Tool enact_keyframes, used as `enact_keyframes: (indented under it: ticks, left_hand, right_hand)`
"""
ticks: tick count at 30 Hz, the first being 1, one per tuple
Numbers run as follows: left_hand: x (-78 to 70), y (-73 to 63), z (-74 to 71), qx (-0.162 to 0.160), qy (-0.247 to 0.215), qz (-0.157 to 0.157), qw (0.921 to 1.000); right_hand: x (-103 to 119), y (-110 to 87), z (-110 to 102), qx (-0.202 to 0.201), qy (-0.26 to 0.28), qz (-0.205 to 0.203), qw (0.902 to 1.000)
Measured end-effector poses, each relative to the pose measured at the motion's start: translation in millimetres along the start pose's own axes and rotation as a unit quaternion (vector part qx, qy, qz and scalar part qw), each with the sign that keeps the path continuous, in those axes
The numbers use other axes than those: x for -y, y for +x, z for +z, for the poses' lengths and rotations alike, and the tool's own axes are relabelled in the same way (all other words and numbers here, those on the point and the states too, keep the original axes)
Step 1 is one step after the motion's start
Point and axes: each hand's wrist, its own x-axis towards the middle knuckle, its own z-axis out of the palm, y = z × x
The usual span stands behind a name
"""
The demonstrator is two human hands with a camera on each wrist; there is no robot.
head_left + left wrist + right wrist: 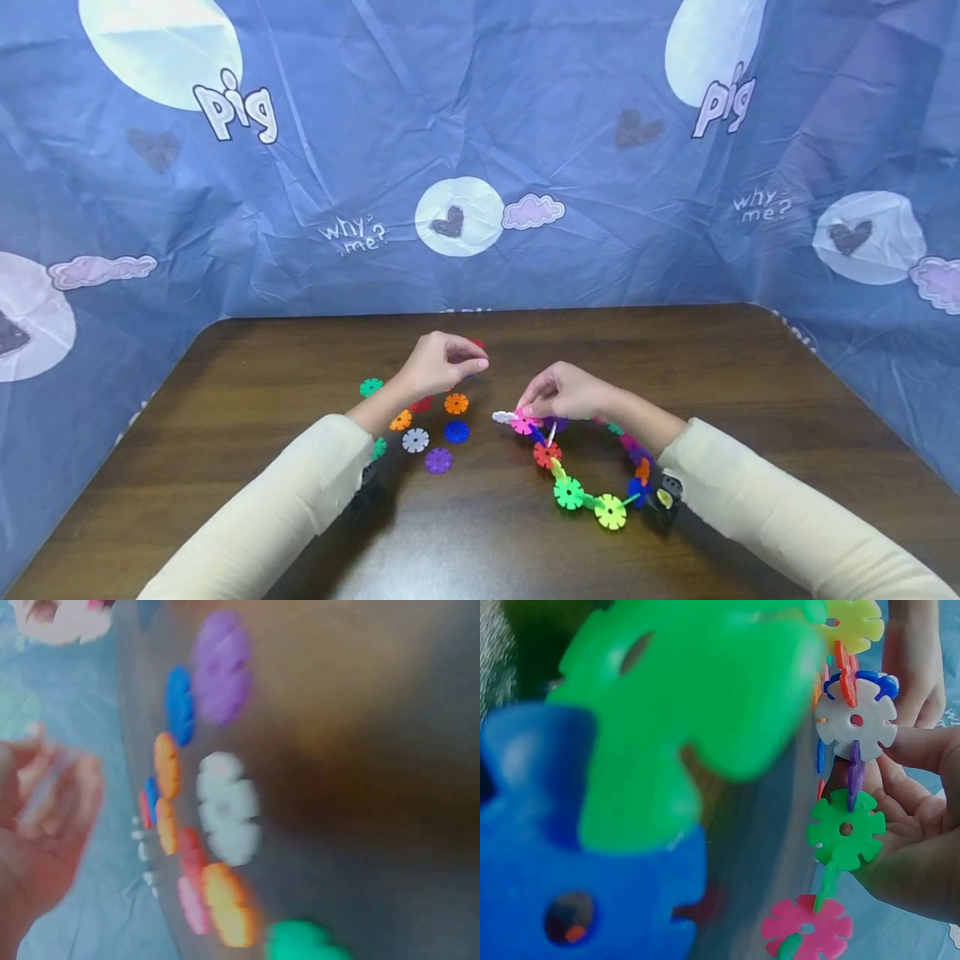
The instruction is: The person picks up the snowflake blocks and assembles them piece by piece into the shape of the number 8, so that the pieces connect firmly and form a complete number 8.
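Note:
In the head view my right hand [572,392] pinches a pink slotted disc [522,422] in a chain of interlocking plastic snowflake discs, with a white disc [503,417] sticking out to its left. The chain loops toward me over the table through a red disc [547,454], a green one [568,492] and a yellow one [611,512]. In the right wrist view, chain discs, including a large blurred green disc [705,697], partly hide that hand. My left hand [442,365] hovers by the loose discs, fingers loosely bent, with nothing visible in them; the left wrist view is blurred.
Loose discs lie on the brown table [247,400] around and below my left forearm: orange [456,403], blue [457,431], white [416,440], purple [438,460] and green [371,387] among them. A blue printed cloth [465,283] hangs behind the table's far edge.

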Motion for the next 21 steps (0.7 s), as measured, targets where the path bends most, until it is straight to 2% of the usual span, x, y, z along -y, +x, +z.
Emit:
enact_keyframes:
  ticks: [4, 10, 14, 17, 19, 21]
  left_hand:
    - [2.5, 23.4, -2.6, 0.012, 0.079, -0.069, 0.9944]
    - [8.9, 51.8, 6.1, 0.034, 0.178, -0.113, 0.9769]
    - [12.0, 63.1, 14.1, 0.045, 0.234, -0.156, 0.9587]
    - [9.9, 67.8, 17.1, 0.049, 0.266, -0.174, 0.9468]
    - [7.7, 70.0, 18.0, 0.048, 0.281, -0.175, 0.9423]
    - [6.5, 71.7, 19.1, 0.041, 0.282, -0.173, 0.9426]
  right_hand:
    - [-1.9, -1.1, 1.1, -0.002, 0.002, 0.005, 1.0]
    - [-1.8, -2.1, 3.0, -0.006, 0.0, 0.009, 0.9999]
    - [-1.6, -1.6, 4.4, -0.005, 0.007, 0.012, 0.9999]
    - [-0.3, -1.4, 3.6, -0.005, 0.01, 0.016, 0.9998]
    - [0.0, -1.4, 2.0, -0.006, 0.008, 0.018, 0.9998]
    - [-0.9, -1.5, 0.4, -0.005, 0.01, 0.018, 0.9998]
